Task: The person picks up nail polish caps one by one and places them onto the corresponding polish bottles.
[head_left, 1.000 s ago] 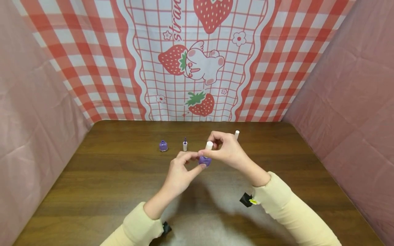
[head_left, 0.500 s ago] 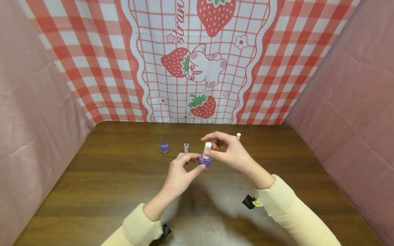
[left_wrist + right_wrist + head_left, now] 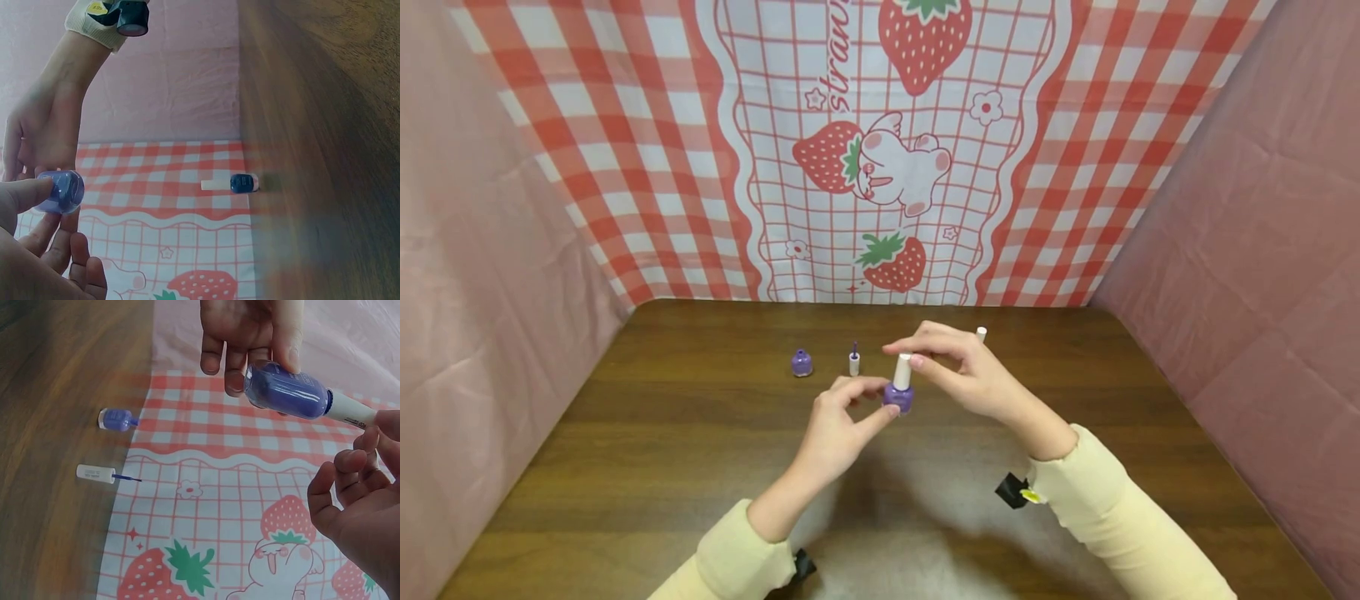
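My left hand [image 3: 837,421] pinches a purple nail polish bottle [image 3: 898,399] between thumb and fingers, up off the table. A white cap [image 3: 902,372] sits on the bottle, and a strip of dark purple neck shows between them in the right wrist view. My right hand [image 3: 973,375] pinches the far end of this cap [image 3: 350,411] with thumb and forefinger, its other fingers loosely bent. Farther back on the table stands a second purple bottle [image 3: 802,363] without its cap. Beside it a white cap with its brush [image 3: 854,363] stands brush upward.
Partly hidden behind my right hand is a dark blue nail polish bottle [image 3: 244,183] with a white cap, standing toward the table's back. A strawberry-print cloth [image 3: 891,183] hangs behind the wooden table [image 3: 700,467]. Pink cloth [image 3: 497,250] hangs at both sides.
My right thumb and fingers have slid from the lower cap up to its top end, so more of the cap shows. My left hand keeps its hold on the bottle.
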Demonstrator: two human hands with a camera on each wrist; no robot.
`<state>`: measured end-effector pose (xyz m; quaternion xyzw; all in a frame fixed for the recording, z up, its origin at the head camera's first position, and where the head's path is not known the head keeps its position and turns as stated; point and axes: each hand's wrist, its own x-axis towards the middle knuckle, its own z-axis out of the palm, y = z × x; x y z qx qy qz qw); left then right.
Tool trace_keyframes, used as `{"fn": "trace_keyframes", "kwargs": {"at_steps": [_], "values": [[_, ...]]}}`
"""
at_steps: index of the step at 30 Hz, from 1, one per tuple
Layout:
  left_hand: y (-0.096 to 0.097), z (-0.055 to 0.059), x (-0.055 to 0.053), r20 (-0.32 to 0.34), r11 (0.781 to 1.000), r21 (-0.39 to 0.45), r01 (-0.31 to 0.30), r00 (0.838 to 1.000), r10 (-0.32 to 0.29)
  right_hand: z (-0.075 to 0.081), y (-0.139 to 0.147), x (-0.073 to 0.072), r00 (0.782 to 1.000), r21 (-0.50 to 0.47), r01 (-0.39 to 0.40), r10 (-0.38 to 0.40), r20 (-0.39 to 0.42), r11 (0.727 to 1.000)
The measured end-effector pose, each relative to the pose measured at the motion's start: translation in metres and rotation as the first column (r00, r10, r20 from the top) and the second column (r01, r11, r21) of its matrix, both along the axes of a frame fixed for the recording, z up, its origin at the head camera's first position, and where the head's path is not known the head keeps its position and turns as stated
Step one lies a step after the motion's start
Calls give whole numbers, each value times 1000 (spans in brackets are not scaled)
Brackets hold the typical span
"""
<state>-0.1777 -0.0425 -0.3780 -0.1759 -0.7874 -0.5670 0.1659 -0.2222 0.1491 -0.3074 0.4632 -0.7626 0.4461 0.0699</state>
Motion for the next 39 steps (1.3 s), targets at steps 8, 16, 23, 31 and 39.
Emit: {"fn": "trace_keyframes", "kwargs": {"at_steps": [8, 16, 23, 31, 39], "values": [[1, 2, 1, 8, 1000, -4, 4, 1000, -4, 2, 1, 0, 998, 11, 30, -31, 51, 999], [2, 2, 1, 3, 1000, -6, 9, 1000, -9, 3, 1, -3, 996, 5, 22, -22, 90, 1000], [2, 1, 1, 0, 1000, -7, 11, 1000, -11, 4, -2, -3, 987, -6, 76, -75, 144, 997], [4, 0, 0, -6, 1000, -9, 10, 1000, -10, -1, -7, -1, 971, -59, 139, -125, 202, 988], [4, 1, 1, -2, 1000, -7, 1, 1000, -1, -3, -11, -2, 958, -77, 181, -157, 242, 981]]}}
